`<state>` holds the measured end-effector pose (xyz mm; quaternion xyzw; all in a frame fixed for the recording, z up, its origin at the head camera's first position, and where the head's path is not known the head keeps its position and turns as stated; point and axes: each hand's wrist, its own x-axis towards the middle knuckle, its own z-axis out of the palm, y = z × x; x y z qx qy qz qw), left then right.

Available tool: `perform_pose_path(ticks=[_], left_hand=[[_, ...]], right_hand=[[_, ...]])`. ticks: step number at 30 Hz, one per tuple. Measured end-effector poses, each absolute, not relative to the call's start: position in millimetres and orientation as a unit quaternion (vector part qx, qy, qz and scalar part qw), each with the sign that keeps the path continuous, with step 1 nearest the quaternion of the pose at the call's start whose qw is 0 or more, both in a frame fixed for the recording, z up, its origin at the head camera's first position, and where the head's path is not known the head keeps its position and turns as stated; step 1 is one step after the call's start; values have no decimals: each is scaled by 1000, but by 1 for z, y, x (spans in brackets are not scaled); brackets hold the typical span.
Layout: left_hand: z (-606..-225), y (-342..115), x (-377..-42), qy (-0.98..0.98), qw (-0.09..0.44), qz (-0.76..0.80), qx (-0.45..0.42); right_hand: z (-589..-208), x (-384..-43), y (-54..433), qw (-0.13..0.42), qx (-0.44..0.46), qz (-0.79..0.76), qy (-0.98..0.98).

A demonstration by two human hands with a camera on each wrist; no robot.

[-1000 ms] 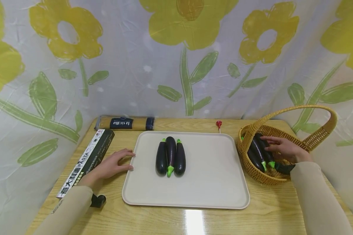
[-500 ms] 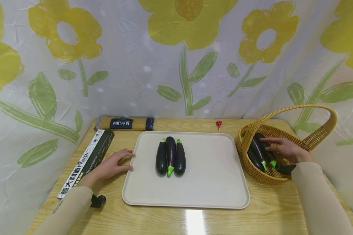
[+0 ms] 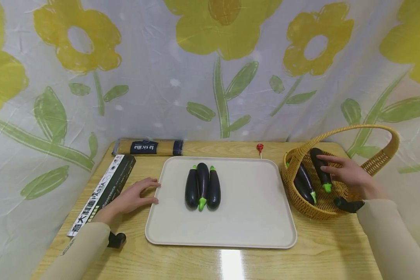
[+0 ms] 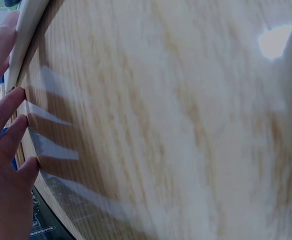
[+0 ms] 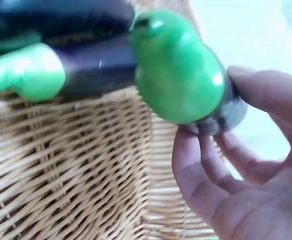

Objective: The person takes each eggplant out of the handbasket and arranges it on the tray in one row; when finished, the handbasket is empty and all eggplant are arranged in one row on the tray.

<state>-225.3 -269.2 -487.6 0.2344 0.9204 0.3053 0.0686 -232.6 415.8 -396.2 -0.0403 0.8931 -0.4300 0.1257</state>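
Observation:
My right hand (image 3: 351,177) grips a dark purple eggplant (image 3: 321,168) between thumb and fingers, inside the wicker basket (image 3: 313,213). In the right wrist view its green cap (image 5: 180,75) faces the camera, and the wicker wall is below it. Other eggplants (image 3: 303,182) lie at the basket's left side. Three eggplants (image 3: 203,179) lie side by side on the cream tray (image 3: 255,214), the middle one with its green end toward me. My left hand (image 3: 134,196) holds nothing; its relaxed fingers rest at the tray's left rim.
A black-and-white pasta box (image 3: 105,190) lies left of the tray. Behind it is a spaghetti packet (image 3: 147,147). A red lollipop (image 3: 260,148) lies past the tray's back edge. The basket's tall handle (image 3: 357,127) arches over the right side. A flowered curtain hangs behind the table.
My right hand has moved right and slightly back in the basket, drawing one eggplant away from those at its left. The left hand and the tray have stayed put.

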Motion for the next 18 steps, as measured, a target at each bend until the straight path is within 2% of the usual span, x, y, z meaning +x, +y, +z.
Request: perform_pose_path(ticks=[7,18], left_hand=[[-487,-269,-224,920,68,307,236],[-489,-271,-226,917,62,310,243]], right_hand=[[-384,-212,407,115,-6,-470,875],[-377,-169,386,85,-18,-513,854]])
